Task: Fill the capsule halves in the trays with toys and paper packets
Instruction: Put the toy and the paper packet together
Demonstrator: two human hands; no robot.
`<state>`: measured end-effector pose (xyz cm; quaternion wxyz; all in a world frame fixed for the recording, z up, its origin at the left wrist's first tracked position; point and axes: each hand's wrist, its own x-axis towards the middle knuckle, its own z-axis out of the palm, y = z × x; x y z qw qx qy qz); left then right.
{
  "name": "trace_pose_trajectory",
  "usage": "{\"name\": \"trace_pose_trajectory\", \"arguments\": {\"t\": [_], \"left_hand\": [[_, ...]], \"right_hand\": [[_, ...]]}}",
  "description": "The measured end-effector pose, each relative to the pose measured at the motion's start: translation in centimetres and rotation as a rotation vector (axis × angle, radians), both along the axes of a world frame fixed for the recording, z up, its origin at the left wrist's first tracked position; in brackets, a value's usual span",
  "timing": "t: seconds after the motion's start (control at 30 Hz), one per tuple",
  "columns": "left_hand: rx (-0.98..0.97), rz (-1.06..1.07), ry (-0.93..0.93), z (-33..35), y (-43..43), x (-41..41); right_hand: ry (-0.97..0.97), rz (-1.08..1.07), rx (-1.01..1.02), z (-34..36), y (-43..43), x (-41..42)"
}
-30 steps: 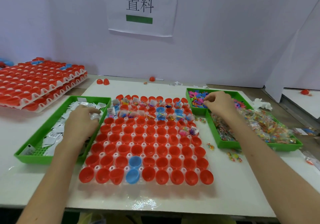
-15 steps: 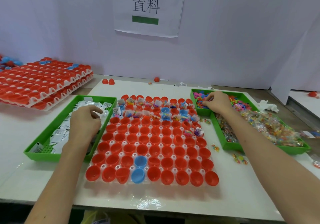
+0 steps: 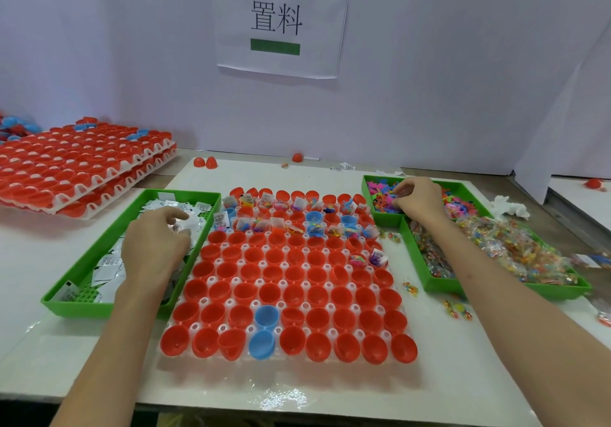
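A white tray (image 3: 398,307) of red and a few blue capsule halves (image 3: 287,281) lies in front of me. Its two far rows and two cups at the right hold toys and packets. My left hand (image 3: 153,244) is in the left green tray (image 3: 99,254), fingers curled on white paper packets (image 3: 109,264). My right hand (image 3: 418,200) is over the far compartment of the right green tray (image 3: 426,281), pinching among small coloured toys (image 3: 383,200).
Stacked trays of red capsule halves (image 3: 82,168) lie at the far left. Bagged colourful toys (image 3: 515,251) fill the right tray's near compartment. Loose red halves (image 3: 205,162) and stray toys (image 3: 458,309) lie on the white board. A paper sign (image 3: 277,19) hangs on the back wall.
The camera view has tilted down and closer. My left hand shifted slightly within the packets and my right hand stays picking in the toy compartment.
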<state>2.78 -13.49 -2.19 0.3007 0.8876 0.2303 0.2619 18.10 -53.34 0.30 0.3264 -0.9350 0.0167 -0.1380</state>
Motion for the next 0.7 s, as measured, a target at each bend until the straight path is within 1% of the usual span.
{"name": "trace_pose_trajectory", "arguments": {"t": [0.07,0.17,0.33,0.43,0.57,0.63,0.7], "left_hand": [[0.05,0.004,0.066,0.0,0.2,0.0],[0.051,0.007,0.091,-0.1,0.3,0.2],[-0.012,0.04,0.048,-0.2,0.3,0.1],[0.003,0.091,0.055,0.0,0.2,-0.1],[0.003,0.123,0.05,0.3,0.0,-0.2],[0.005,0.137,0.016,0.5,-0.1,-0.3],[0.02,0.153,-0.064,0.8,-0.2,-0.4]], "right_hand": [[-0.018,-0.019,0.049,0.3,-0.1,-0.2],[-0.047,-0.039,0.147,1.2,-0.3,-0.7],[-0.095,0.01,0.265,2.3,0.1,-2.9],[-0.073,0.092,0.39,3.0,0.7,-4.8],[-0.065,0.201,0.478,3.9,2.1,-7.4],[-0.068,0.225,0.553,4.5,2.8,-8.6],[-0.07,0.25,0.626,5.1,3.5,-9.8]]}}
